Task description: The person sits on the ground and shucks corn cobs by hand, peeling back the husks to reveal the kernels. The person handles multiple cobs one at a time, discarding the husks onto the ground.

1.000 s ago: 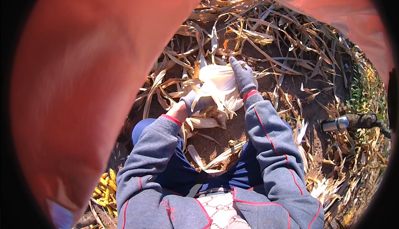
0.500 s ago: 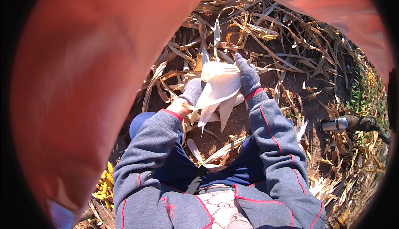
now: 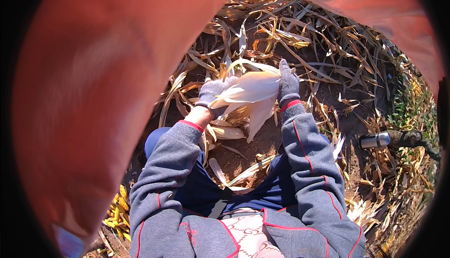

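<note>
Pale dry corn husks are spread between my two gloved hands, their loose leaves hanging down toward me. My right hand is closed around their gathered right end, with the thumb pointing up. At the left side, my left hand is closed against the husks, and the leaves cover part of its fingers. Whether an ear of corn is inside the husks is hidden. Just below them, another pale husked piece lies on the soil.
Dry corn stalks and leaves cover the ground ahead and to the right. Yellow corn cobs are piled at my lower left. A silver metal cylinder lies at the right. A red-orange sheet blocks much of the upper left.
Both hands have moved slightly, the right one rightward and the left one up. The husks have swung to a more sideways spread, uncovering the piece below.
</note>
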Tool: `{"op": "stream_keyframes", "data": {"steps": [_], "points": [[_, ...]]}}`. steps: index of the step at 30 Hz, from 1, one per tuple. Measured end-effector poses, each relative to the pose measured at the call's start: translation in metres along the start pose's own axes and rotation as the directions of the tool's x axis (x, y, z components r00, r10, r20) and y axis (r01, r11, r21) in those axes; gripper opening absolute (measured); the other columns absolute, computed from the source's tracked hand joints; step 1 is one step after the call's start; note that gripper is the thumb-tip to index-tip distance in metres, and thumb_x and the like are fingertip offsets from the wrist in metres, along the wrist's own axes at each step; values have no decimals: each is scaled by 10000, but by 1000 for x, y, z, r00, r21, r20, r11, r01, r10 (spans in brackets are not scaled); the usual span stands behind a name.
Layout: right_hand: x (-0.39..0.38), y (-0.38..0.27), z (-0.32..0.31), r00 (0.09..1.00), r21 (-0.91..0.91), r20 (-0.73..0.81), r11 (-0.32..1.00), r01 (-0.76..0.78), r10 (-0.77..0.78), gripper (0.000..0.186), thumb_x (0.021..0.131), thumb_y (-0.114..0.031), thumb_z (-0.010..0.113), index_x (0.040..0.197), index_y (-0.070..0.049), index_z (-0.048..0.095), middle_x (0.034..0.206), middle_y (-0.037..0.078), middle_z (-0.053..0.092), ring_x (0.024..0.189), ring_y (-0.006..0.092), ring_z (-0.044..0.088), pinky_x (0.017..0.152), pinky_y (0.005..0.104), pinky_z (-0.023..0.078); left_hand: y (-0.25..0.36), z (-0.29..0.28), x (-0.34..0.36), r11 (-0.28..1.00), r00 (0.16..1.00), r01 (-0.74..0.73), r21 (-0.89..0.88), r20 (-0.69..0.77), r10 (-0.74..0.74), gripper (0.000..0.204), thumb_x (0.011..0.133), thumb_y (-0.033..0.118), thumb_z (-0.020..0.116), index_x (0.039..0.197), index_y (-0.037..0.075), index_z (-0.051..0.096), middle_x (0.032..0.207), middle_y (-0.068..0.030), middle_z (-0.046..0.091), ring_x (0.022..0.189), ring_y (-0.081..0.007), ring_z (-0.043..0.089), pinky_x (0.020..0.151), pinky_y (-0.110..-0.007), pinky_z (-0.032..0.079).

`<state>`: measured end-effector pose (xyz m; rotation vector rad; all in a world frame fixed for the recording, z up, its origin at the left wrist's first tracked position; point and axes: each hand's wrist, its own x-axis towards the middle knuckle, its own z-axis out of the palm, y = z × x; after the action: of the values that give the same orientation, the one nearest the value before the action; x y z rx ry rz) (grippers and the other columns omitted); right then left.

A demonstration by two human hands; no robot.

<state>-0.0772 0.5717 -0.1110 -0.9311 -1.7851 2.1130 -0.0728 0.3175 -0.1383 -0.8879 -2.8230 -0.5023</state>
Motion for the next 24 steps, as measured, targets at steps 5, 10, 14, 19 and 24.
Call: {"op": "stream_keyframes", "data": {"steps": [5, 10, 14, 19, 24], "points": [[49, -53, -87, 728, -428, -339, 787, 444, -596, 463, 887, -491, 579, 807, -42, 654, 693, 92, 649, 654, 220, 596, 659, 346, 470, 55, -71, 16, 963, 906, 269, 31, 331, -264, 479, 670, 326, 711, 1059, 87, 566, 912, -178, 655, 894, -340, 640, 767, -398, 506], [34, -78, -234, 369, -796, -133, 321, 513, -920, 329, 810, -385, 719, 806, -68, 632, 792, 79, 639, 722, 244, 599, 708, 330, 479, 38, -71, 13, 919, 871, 381, -99, 373, -320, 553, 608, 379, 741, 1016, 38, 590, 903, -186, 653, 870, -323, 639, 788, -368, 488], [-56, -100, -440, 530, -981, 34, -129, -142, -847, 339, 831, -401, 669, 869, -69, 614, 920, 130, 613, 877, 321, 585, 759, 422, 464, 26, -86, 11, 897, 882, 409, -167, 325, -342, 522, 656, 394, 736, 1011, 35, 599, 928, -166, 643, 895, -295, 630, 804, -366, 469], [-186, -98, -567, 353, -311, -860, -170, -935, -369, 911, 644, -382, 784, 1424, -283, 324, 1414, 120, 393, 1218, 319, 489, 936, 498, 448, 2, -144, -14, 639, 811, 582, -504, 300, -502, 528, 711, 193, 756, 1158, 9, 544, 881, -31, 616, 777, -95, 577, 725, -245, 485], [-143, -13, -711, 766, -752, -597, 500, -430, -238, 482, 754, -369, 741, 1101, -61, 613, 894, 58, 624, 765, 188, 579, 669, 302, 468, -97, -147, -103, 603, 711, 669, -433, 140, -689, 470, 732, 132, 731, 1144, -10, 554, 944, -46, 630, 784, -100, 586, 697, -243, 491]]}}
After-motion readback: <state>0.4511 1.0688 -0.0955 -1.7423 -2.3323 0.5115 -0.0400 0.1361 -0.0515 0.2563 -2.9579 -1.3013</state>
